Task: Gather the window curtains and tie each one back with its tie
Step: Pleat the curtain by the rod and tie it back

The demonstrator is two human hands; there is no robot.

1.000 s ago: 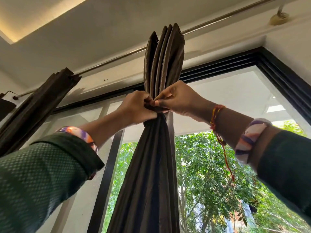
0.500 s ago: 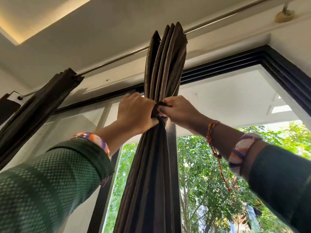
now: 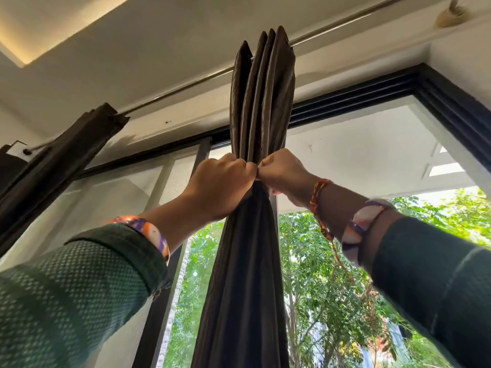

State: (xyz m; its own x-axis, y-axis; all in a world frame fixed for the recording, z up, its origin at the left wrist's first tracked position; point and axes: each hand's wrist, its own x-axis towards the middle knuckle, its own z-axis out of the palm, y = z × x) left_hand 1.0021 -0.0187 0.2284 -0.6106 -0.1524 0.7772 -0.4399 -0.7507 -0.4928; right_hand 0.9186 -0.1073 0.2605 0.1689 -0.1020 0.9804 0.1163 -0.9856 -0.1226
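A tall window with a black frame (image 3: 414, 83) fills the background, green trees (image 3: 332, 301) beyond the glass and a pale ceiling above, where a metal curtain rod (image 3: 186, 87) runs at a slant. From that rod hangs the middle curtain (image 3: 249, 261), dark brown, gathered into one narrow bundle whose pleats fan out toward the top and which is cinched at a waist in the centre of the view. Both hands meet at that waist, knuckle to knuckle. The left hand (image 3: 221, 187) has its grip closed, fingers curled tight against the left side of the bundle; the right hand (image 3: 285, 173) has its grip closed too, fingers curled at the right side. The tie itself is hidden under the fingers, so whether each hand pinches the tie or the cloth cannot be told. A second curtain (image 3: 61, 160) hangs gathered on the rod, well apart to the left. Both arms wear green sleeves (image 3: 79, 301), bangles, and a red thread (image 3: 320, 205) at the right wrist.
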